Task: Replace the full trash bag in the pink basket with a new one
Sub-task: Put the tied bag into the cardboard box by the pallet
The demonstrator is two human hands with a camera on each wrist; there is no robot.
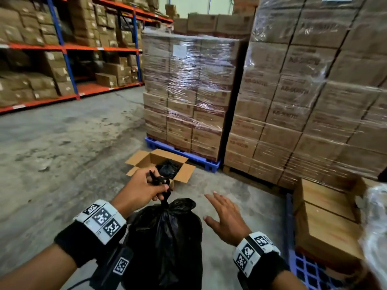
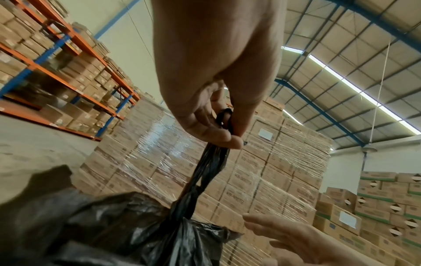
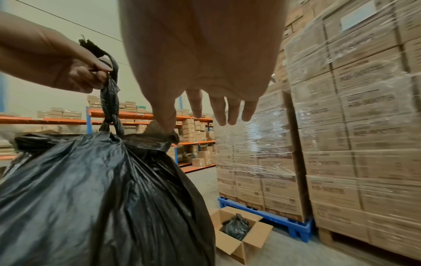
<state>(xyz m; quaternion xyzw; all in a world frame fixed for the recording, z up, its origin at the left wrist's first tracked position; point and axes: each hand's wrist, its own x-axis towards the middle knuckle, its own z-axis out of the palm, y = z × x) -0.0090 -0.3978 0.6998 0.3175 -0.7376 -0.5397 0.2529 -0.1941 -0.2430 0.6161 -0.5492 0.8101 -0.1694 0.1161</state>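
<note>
The full bag (image 1: 165,237), crinkled glossy black plastic with a twisted, knotted neck, hangs under the left hand (image 1: 140,191), whose fingers pinch the knot. The right hand (image 1: 226,218) hovers just beside it, fingers spread, holding nothing. Beyond both hands, an open cardboard box (image 1: 161,164) on the floor holds another black bag (image 3: 237,227).

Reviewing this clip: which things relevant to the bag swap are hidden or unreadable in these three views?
- Pink basket: in none of the views.
- Full trash bag: bottom cut off by the head view's lower edge; contents hidden by black plastic.
- Open cardboard box: holds a black bag, its contents hidden; the left hand partly covers it in the head view.
- Carton labels: blurred behind stretch wrap.
</note>
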